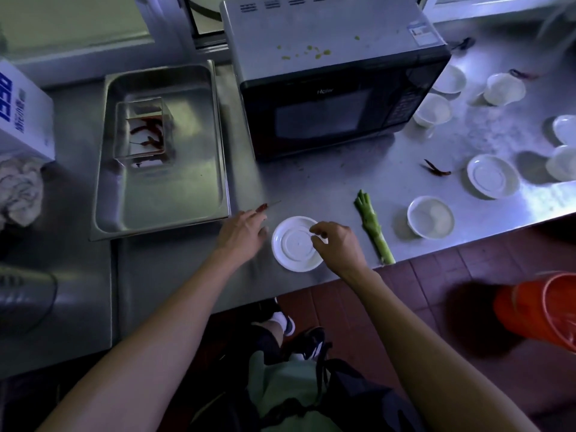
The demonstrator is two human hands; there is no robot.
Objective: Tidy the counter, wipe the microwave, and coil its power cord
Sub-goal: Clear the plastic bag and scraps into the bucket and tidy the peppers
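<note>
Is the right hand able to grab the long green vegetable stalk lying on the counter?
Probably yes. The right hand hovers over the upside-down white round dish, beside the long green vegetable stalk, with only bare steel counter between them.

Between left hand (241,233) and right hand (335,243): round white plastic lid (296,244). Beyond left hand: rectangular steel tray (187,207). Behind both: black-fronted microwave (336,116).
</note>
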